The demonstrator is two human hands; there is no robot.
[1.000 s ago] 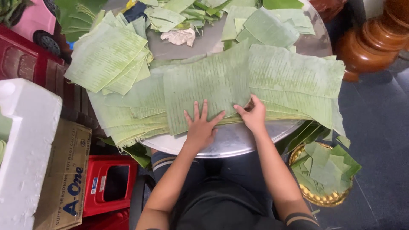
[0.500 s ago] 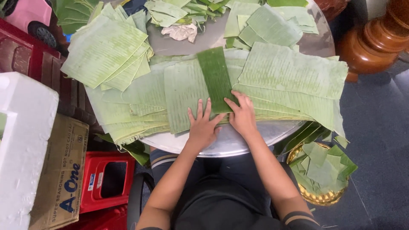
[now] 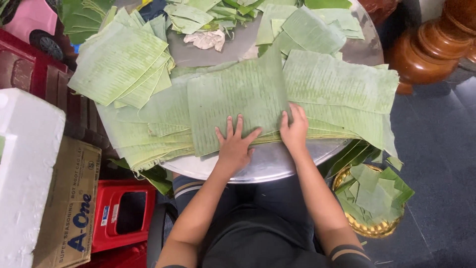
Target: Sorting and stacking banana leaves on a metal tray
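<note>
Matt ribbed leaves point(image 3: 238, 94), glossy metal tray point(image 3: 277, 164)

Red plastic stool point(image 3: 121, 213), cardboard box point(image 3: 69, 203), white foam box point(image 3: 25, 164) at left.

The person wears a dark, near-black top. Both forearms are bare to the wrist. The left hand point(image 3: 234, 147) and right hand point(image 3: 294, 130) carry no rings or gloves. A dark band with pale stripes circles the right upper arm.
</note>
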